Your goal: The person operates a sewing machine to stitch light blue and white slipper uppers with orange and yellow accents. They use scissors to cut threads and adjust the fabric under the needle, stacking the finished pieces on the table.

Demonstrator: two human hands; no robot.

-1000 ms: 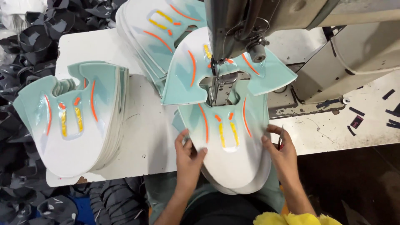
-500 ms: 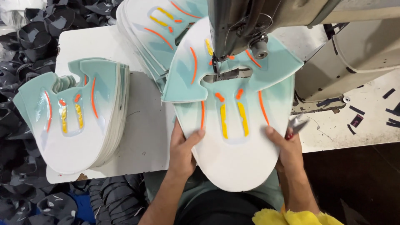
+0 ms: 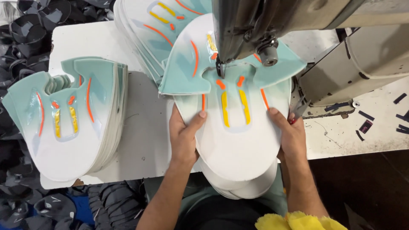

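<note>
A white and mint shoe upper [image 3: 238, 140], striped orange and yellow, lay flat under the sewing machine head [image 3: 255, 30] as I watched from afar, its toe end overhanging the near edge of the white table [image 3: 145, 140]. My left hand [image 3: 184, 138] gripped its left edge, thumb on top, fingers curled beneath; my right hand [image 3: 292, 136] closed on the right edge, with small snips [image 3: 300, 108] showing just behind it. More uppers lay beneath. A finished stack [image 3: 68, 123] sat well apart at the left, bare tabletop between, and another pile [image 3: 157, 25] crowded the far side.
</note>
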